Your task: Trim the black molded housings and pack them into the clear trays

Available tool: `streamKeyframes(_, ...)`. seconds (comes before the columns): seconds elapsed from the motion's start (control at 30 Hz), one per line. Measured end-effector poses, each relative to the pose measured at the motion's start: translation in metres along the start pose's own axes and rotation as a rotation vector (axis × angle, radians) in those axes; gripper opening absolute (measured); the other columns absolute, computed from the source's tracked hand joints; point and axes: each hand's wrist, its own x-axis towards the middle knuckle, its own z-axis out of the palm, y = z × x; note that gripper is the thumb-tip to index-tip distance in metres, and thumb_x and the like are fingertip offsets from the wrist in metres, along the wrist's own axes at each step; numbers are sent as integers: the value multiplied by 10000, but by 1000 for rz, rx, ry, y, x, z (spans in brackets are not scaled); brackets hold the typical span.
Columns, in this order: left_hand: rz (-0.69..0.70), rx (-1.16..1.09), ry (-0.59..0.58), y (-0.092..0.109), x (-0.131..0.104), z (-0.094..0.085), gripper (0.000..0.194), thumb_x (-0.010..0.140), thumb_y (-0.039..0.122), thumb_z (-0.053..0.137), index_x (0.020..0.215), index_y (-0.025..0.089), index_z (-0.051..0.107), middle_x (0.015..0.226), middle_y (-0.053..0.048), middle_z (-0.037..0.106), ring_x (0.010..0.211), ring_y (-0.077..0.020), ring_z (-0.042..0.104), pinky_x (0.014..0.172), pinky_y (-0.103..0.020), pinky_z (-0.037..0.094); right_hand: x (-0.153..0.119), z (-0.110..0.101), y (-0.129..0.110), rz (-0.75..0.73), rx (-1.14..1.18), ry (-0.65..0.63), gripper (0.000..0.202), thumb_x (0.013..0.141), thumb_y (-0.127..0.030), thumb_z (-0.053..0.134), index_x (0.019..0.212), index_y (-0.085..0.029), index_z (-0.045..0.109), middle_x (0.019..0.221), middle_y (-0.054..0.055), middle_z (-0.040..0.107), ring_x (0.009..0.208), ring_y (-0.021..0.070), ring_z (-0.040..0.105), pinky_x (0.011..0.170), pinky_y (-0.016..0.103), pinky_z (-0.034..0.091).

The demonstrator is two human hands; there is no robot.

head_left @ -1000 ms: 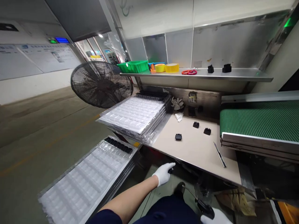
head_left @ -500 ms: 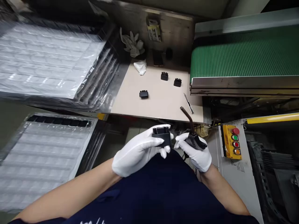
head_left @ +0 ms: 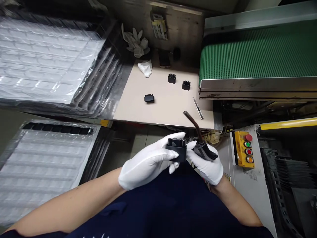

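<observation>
While the white-gloved left hand (head_left: pixel 146 163) keeps its grip on a small black moulded plastic part (head_left: pixel 177 148) above the lap, below the beige desk (head_left: pixel 160 109), the right hand (head_left: pixel 206 163) clasps what appears to be a black air-gun tool (head_left: pixel 201 150).

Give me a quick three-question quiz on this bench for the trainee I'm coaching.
1. Which hand holds the black plastic part?
2. True or false: the right hand grips a black tool with a bent nozzle.
3. How many loose black parts lie on the beige table? A) one B) three C) five

Key:
1. The left hand.
2. True.
3. B.
</observation>
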Motion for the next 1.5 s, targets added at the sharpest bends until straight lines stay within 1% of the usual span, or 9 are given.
streamKeyframes(0.17,17,175,128,-8,9,0,968,800,255,816,1596,270,266,804,30,589,657,-117,493,638,-269,400,-1,4,-4,-135,-157,48,78,903,-274,722,929,-207,753,908,31,759,834,186,717,797,304,592)
streamKeyframes(0.27,28,176,149,-11,12,3,903,784,220,841,1548,244,360,813,38,587,649,-98,473,638,-256,377,1,10,-4,-238,-238,3,113,874,-203,714,980,-222,749,925,29,761,853,193,719,811,313,592)
streamKeyframes(0.37,47,35,131,-13,8,-1,761,791,240,835,1464,203,479,806,24,590,672,-107,491,654,-257,388,3,13,-2,-210,-194,-2,89,882,-233,716,963,-215,748,948,38,771,862,201,726,828,330,597)
streamKeyframes(0.53,99,-321,-22,-15,-13,-18,693,846,477,757,1411,127,562,991,-106,691,669,-148,587,618,-282,415,1,3,3,-103,-61,92,127,903,-326,743,957,-211,748,873,37,774,825,208,738,830,358,601)
streamKeyframes(0.73,230,-377,-195,-11,-33,-37,720,897,586,648,1435,114,575,1121,-188,738,552,-122,573,490,-260,346,5,0,12,-100,-69,102,123,884,-318,762,952,-217,744,813,31,771,791,213,737,792,370,611)
streamKeyframes(0.9,284,-396,-232,0,-45,-58,723,887,597,658,1435,132,583,1208,-211,734,552,-125,593,472,-259,364,15,21,13,-75,-72,56,137,887,-319,757,969,-209,748,807,39,766,777,218,738,747,361,622)
streamKeyframes(1.07,276,-454,-278,20,-61,-87,728,907,596,630,1445,108,568,1224,-201,734,563,-137,633,431,-243,368,30,54,7,-65,-93,33,131,890,-324,755,955,-211,747,813,34,762,783,208,738,758,350,621)
streamKeyframes(1.33,249,-479,-298,50,-82,-136,726,901,621,614,1436,132,574,1126,-155,757,460,-101,585,358,-227,373,51,117,-27,-108,-288,-72,201,899,-375,736,1022,-220,772,906,61,780,784,225,743,745,364,630)
streamKeyframes(1.5,271,-466,-289,62,-91,-154,691,902,639,599,1389,149,615,1012,-108,753,455,-104,579,378,-227,391,55,120,-30,-105,-562,-162,172,909,-379,700,1002,-250,766,972,45,778,876,234,740,777,340,603)
